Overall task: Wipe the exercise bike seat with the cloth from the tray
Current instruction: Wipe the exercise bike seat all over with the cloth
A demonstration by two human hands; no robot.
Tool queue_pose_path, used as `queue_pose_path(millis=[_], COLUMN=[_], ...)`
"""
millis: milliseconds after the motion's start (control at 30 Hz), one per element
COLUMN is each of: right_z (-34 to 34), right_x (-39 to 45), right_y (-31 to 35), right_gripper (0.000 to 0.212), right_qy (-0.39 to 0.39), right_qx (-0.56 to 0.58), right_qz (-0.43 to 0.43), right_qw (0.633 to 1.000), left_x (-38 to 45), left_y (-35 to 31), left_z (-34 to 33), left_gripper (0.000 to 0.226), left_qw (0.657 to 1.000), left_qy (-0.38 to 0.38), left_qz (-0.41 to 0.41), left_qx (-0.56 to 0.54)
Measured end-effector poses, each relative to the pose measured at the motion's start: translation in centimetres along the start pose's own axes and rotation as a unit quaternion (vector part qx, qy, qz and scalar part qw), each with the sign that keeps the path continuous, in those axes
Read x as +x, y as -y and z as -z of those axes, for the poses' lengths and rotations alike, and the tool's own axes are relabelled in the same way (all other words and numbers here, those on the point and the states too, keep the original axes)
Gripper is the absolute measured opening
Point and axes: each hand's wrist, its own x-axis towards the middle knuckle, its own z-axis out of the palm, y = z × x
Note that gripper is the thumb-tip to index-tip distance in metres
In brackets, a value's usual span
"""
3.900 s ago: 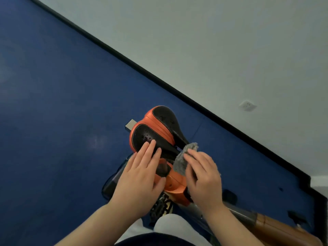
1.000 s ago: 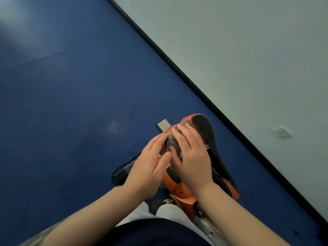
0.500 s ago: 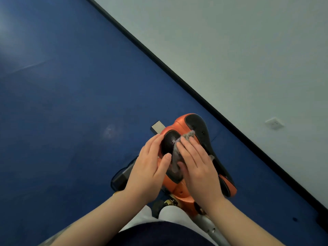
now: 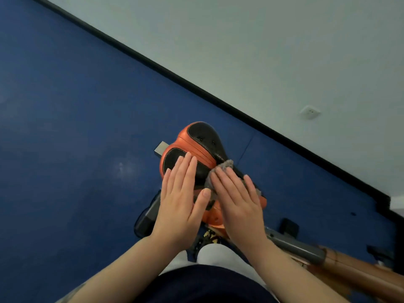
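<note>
An orange and black exercise bike seat [image 4: 197, 141] sits in the middle of the view. My right hand [image 4: 237, 200] lies flat on the seat's narrow front part and presses a small grey cloth [image 4: 223, 167] against it; only the cloth's far edge shows past my fingertips. My left hand [image 4: 180, 200] rests flat on the seat's left lobe with fingers together and straight, holding nothing. No tray is in view.
The bike's grey and orange frame [image 4: 301, 248] runs off to the lower right. Blue floor [image 4: 76, 127] surrounds the bike. A pale wall [image 4: 240, 40] with a black skirting strip and a white socket [image 4: 310, 111] stands behind.
My right hand has slid the cloth from the seat's wide rear lobes back toward its narrow front. My left hand now lies flatter on the left lobe. The camera view has shifted.
</note>
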Motion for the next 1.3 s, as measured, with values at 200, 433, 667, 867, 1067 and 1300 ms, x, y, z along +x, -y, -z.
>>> queue_pose_path(millis=[200, 433, 667, 867, 1067, 1300], right_z=[0.7, 2.1, 2.9, 3.7, 2.5, 2.8], right_x=[0.8, -2.5, 0.8, -1.3, 4.8, 3.2], right_y=[0.8, -2.4, -2.4, -4.2, -3.5, -4.3], right_gripper=[0.053, 0.056, 0.047, 0.047, 0.052, 0.064], right_qy=[0.016, 0.047, 0.067, 0.06, 0.109, 0.144], right_qx=[-0.003, 0.079, 0.133, 0.24, 0.197, 0.148], right_qz=[-0.069, -0.106, -0.147, -0.219, -0.176, -0.148], right_qw=[0.998, 0.99, 0.978, 0.944, 0.958, 0.967], left_x=[0.3, 0.7, 1.3, 5.3, 7.4, 7.0], left_y=[-0.3, -0.7, -1.2, -0.5, -0.6, 0.3], left_z=[-1.9, -3.1, -3.8, -1.3, -2.1, -2.4], left_gripper=[0.068, 0.069, 0.066, 0.062, 0.052, 0.049], left_qw=[0.998, 0.994, 0.991, 0.977, 0.954, 0.95], left_qy=[-0.01, -0.018, -0.042, -0.108, -0.15, -0.181], left_qz=[0.009, 0.019, 0.038, 0.048, 0.099, 0.072], left_qx=[0.069, 0.102, 0.12, 0.176, 0.24, 0.243])
